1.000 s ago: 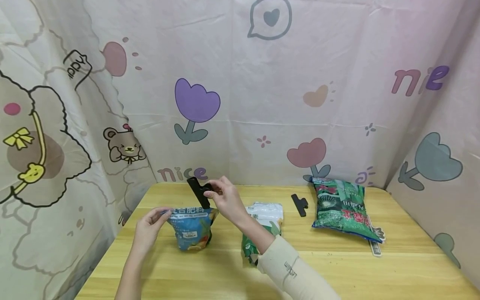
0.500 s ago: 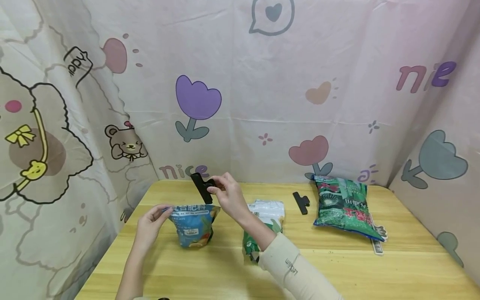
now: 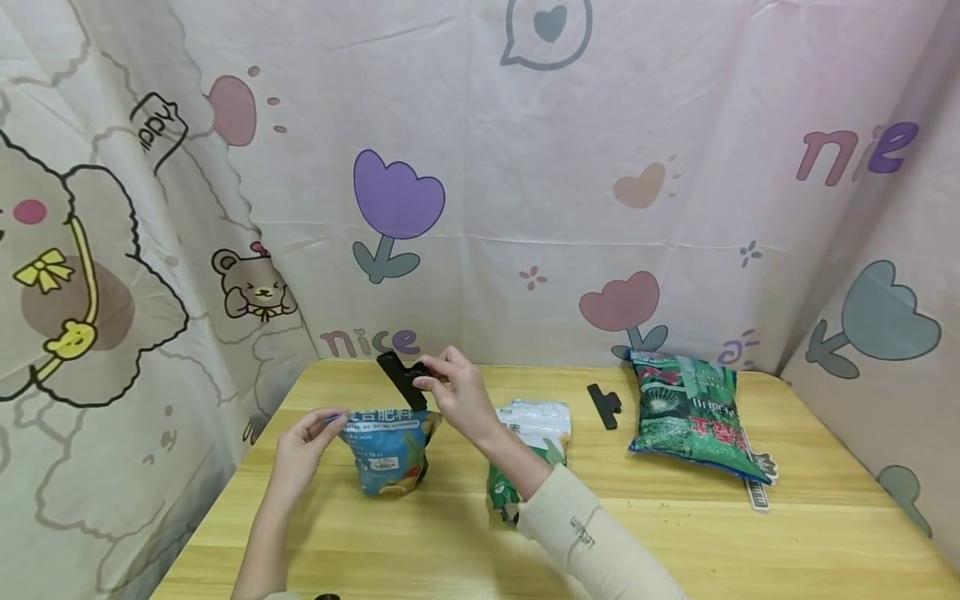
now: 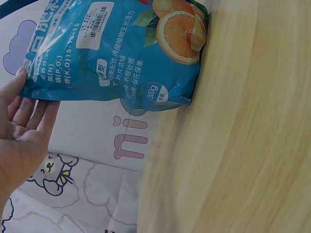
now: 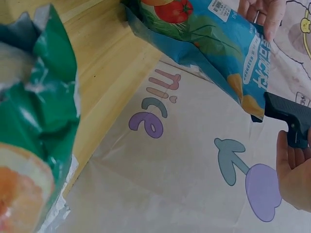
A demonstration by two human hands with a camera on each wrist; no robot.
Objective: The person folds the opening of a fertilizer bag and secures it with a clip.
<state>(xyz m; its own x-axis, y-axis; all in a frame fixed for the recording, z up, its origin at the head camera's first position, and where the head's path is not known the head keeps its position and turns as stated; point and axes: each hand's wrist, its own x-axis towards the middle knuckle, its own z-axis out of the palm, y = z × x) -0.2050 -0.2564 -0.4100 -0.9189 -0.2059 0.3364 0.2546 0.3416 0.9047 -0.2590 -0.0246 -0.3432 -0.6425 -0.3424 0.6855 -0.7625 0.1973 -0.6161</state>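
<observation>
A blue fertilizer bag (image 3: 386, 458) with printed fruit stands upright on the left of the table. My left hand (image 3: 298, 454) pinches its top left corner between thumb and fingers; the left wrist view shows this hand (image 4: 26, 133) at the edge of the bag (image 4: 116, 58). With thumb and fingertips my right hand (image 3: 459, 398) grips a black bag clip (image 3: 401, 379) by its handle. The clip tilts over the bag's top right edge, and in the right wrist view its end (image 5: 279, 107) is right at the bag's corner.
A green and white bag (image 3: 543, 429) lies right of centre, partly behind my right forearm. Farther right are a second black clip (image 3: 603, 406) and a plump green bag (image 3: 686, 417), with a flat white cutout (image 3: 759, 493) beside it. Patterned cloth (image 3: 480, 208) surrounds the wooden table.
The clip rises a little with my right hand, then tips slightly back down to the left. My left hand keeps its pinch on the bag's corner. The head view shifts slightly.
</observation>
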